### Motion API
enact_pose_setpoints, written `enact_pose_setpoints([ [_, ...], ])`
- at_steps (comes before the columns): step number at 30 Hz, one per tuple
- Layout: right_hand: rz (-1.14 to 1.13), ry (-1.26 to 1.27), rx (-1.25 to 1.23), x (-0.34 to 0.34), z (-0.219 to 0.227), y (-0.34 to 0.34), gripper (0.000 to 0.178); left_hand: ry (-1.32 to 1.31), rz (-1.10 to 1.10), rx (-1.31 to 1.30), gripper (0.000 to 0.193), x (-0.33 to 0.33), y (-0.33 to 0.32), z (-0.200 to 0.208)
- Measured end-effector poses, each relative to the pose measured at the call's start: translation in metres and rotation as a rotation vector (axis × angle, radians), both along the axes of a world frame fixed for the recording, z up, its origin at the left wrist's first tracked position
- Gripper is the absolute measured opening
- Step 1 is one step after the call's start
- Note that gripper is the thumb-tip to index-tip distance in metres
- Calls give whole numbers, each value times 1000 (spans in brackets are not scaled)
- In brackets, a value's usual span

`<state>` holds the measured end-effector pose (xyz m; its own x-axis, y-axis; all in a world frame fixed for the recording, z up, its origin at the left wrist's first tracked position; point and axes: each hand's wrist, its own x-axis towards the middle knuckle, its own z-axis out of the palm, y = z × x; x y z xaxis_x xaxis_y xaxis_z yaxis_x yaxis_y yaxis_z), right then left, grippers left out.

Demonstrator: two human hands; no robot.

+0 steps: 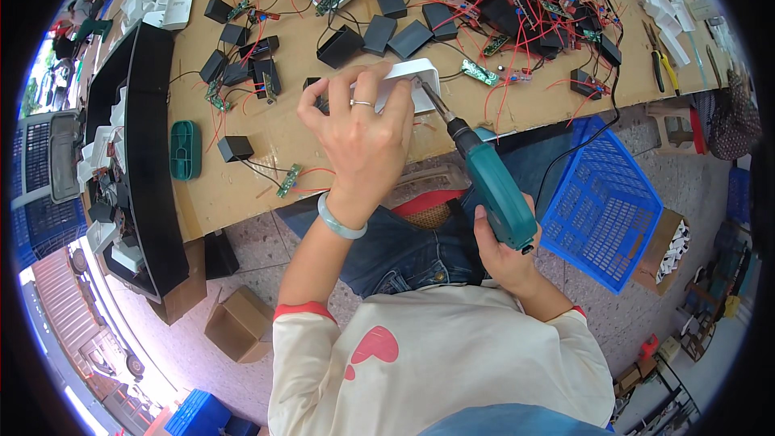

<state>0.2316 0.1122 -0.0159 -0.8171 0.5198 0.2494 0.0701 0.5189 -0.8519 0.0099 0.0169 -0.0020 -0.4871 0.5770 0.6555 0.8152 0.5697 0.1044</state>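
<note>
My left hand [362, 133] grips a white plastic housing [418, 68] at the table's front part, fingers bent over its near side. A green electric screwdriver [496, 190] is in my right hand [508, 258], fingers wrapped round its rear end. The tool slants up and to the left, and its metal bit reaches into the housing beside my left fingertips. Whatever the bit's tip touches is too small to make out. Just beyond the housing lie black plastic boxes [410, 39] and a green circuit board [479, 73].
Red-wired circuit boards [525, 12] heap at the back. A black bin [153, 161] of white parts and a green tray [186, 150] stand left. Pliers [667, 73] lie right. A blue crate [601, 206] stands below the table's right edge; a cardboard box [240, 324] sits on the floor.
</note>
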Motion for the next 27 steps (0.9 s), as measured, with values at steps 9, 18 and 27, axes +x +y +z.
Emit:
enact_pose_setpoints([
  [9,-14,9,10,1,0,-2,40,0,-3,7,17,-1,0,-1],
  [18,-20,10,14,-4,0,-1,38,-4,-10,8,16,-1,0,-1],
  [27,-18,23,23,-3,-1,-2,39,-2,-10,11,15,-1,1,-1],
])
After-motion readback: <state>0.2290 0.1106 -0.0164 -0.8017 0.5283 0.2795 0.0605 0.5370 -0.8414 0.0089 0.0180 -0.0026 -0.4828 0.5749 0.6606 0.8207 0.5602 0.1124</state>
